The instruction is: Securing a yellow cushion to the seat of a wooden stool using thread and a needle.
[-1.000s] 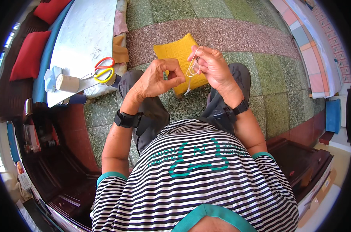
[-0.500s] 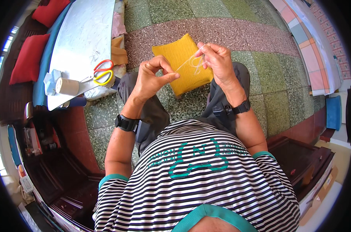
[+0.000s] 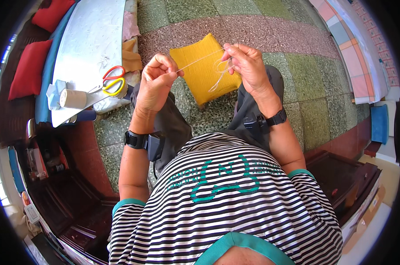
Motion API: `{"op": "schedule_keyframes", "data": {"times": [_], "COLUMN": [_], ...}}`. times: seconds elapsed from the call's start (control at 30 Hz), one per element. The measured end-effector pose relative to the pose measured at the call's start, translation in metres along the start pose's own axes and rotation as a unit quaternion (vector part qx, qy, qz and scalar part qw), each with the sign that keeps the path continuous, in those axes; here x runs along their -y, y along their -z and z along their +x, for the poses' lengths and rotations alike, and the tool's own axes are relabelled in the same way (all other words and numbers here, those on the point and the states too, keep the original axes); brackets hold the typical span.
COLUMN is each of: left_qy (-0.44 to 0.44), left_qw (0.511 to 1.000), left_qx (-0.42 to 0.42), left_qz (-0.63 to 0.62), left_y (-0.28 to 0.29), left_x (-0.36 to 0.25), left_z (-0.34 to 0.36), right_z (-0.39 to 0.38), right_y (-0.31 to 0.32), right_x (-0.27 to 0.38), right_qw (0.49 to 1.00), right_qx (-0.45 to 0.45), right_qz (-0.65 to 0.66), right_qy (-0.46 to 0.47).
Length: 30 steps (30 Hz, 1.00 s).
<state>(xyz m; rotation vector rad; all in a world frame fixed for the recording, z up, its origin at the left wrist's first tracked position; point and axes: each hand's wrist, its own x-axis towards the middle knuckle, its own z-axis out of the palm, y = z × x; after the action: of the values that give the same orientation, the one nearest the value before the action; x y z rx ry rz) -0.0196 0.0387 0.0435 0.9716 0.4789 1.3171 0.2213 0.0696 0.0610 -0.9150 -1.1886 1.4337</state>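
Note:
Between my two hands stretches a thin white thread (image 3: 200, 59), its taut length slanting upward to the right. My left hand (image 3: 158, 81) pinches it between thumb and curled fingers. My right hand (image 3: 246, 66) grips the other stretch with thumb and fingertips, and loose loops of thread dangle beneath those fingers. Behind the thread, between my knees, is a square yellow cushion (image 3: 191, 77). At the left, scissors with red and yellow handles (image 3: 114, 88) lie by a white spool (image 3: 73, 99) and a pale blue crumpled item (image 3: 56, 90).
A white tabletop (image 3: 87, 33) runs along the left, with red pillows (image 3: 30, 66) on a wooden seat beyond. A plaid-covered surface (image 3: 350, 66) lines the right. Dark wooden furniture (image 3: 58, 198) flanks me. Tiled floor (image 3: 310, 101) surrounds the cushion.
My left hand has moved left and upward, drawing the thread out longer. My right hand has risen slightly to the right, still pinching the thread.

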Motion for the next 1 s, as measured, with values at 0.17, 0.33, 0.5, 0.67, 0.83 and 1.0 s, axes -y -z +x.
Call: {"op": "schedule_keyframes", "data": {"times": [0.17, 0.33, 0.5, 0.67, 0.83, 1.0], "left_qy": [0.001, -0.076, -0.092, -0.117, -0.116, -0.101], "left_qw": [0.983, 0.896, 0.853, 0.779, 0.712, 0.674], "left_qx": [-0.130, -0.233, -0.301, -0.328, -0.358, -0.382], "left_qz": [0.127, 0.369, 0.417, 0.521, 0.593, 0.624], "left_y": [0.020, 0.084, 0.144, 0.165, 0.166, 0.186], "left_x": [-0.010, -0.033, -0.060, -0.077, -0.089, -0.099], "left_z": [-0.010, -0.050, -0.103, -0.124, -0.131, -0.144], "right_z": [0.004, 0.005, -0.010, -0.025, -0.036, -0.045], "right_y": [0.021, 0.100, 0.168, 0.216, 0.240, 0.260], "right_x": [0.004, 0.014, 0.030, 0.029, 0.036, 0.037], "right_qw": [0.990, 0.999, 0.977, 0.947, 0.909, 0.892], "right_qx": [0.065, -0.024, -0.122, -0.136, -0.202, -0.243], "right_qz": [-0.127, 0.022, 0.172, 0.283, 0.347, 0.365], "right_qy": [0.008, -0.001, 0.044, 0.069, 0.109, 0.107]}}
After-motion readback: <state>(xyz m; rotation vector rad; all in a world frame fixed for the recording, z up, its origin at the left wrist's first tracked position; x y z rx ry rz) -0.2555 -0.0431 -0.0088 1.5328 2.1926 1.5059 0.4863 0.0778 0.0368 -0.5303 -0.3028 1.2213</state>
